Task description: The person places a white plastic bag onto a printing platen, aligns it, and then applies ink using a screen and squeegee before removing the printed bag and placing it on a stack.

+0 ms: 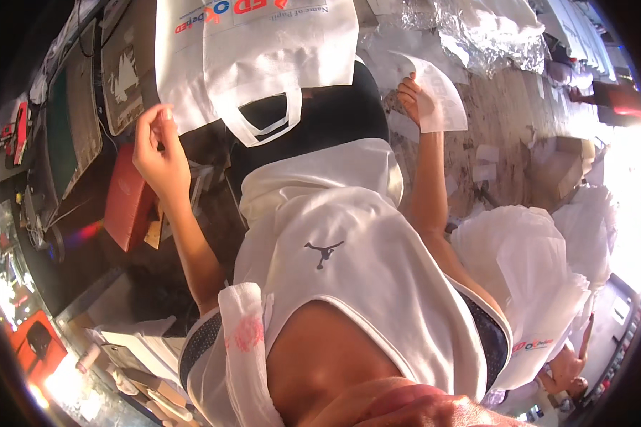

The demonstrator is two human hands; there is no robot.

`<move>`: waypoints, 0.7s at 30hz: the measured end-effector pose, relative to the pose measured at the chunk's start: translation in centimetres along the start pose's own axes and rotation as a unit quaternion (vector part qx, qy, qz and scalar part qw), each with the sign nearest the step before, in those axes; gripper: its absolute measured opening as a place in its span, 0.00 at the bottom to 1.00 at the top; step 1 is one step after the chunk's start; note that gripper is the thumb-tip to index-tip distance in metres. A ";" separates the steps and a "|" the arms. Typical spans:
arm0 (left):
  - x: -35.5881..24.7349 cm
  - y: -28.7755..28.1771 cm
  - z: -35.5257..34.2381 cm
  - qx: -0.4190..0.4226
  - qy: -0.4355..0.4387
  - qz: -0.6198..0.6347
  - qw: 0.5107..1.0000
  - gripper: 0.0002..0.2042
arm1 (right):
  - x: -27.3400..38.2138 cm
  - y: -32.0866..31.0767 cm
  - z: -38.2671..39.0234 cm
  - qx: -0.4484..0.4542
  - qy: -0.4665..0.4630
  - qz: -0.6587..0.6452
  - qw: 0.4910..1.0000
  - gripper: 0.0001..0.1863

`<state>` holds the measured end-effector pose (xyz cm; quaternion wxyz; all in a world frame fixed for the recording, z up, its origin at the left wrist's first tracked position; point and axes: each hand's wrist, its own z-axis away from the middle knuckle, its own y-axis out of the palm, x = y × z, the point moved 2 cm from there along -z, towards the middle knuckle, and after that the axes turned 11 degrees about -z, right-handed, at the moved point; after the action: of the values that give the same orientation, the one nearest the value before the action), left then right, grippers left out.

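A large white fabric bag (285, 60) with red and blue print lies over my dark-clothed lap, its looped handle (292, 117) towards me. At the bag's left edge is my left hand (160, 146), fingers bent and fingertips drawn together against the material. Off to the right, raised away from the bag, my right hand (410, 97) pinches a thin white sheet (440, 99) by its side. The sheet hangs curved from the fingers and carries faint marks. Whether it is paper or fabric I cannot tell.
Beside my left forearm stands a red-brown box (129, 199). More white bags (516, 270) are heaped near my right elbow. Clear crinkled plastic (477, 35) covers a pile at the far right. A cardboard box (559, 167) and white scraps (485, 164) lie on the floor. Another person (568, 370) is at the lower right.
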<state>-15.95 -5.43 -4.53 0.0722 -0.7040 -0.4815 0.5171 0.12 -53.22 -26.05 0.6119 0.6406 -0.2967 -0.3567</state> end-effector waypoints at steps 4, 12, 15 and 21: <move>2.1 0.7 1.7 0.084 -0.156 0.057 0.983 0.12 | -0.4 -2.4 -0.7 -0.024 0.022 -0.039 0.999 0.13; 6.6 3.8 3.6 0.183 -0.216 0.234 0.930 0.28 | 6.4 -7.8 1.5 -0.365 -0.258 0.257 0.857 0.13; 4.2 2.6 4.2 0.159 -0.226 0.283 0.918 0.19 | 5.3 -5.2 2.3 -0.476 -0.309 0.485 0.665 0.16; 8.0 -5.2 3.7 0.035 -0.300 0.163 0.939 0.18 | -0.1 12.2 0.4 -0.260 -0.306 0.729 0.555 0.11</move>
<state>-22.02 1.84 -8.34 -0.1366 -0.5818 -0.3413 0.7255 0.40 -54.25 -13.91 0.6752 -0.1285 -0.7259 -0.0251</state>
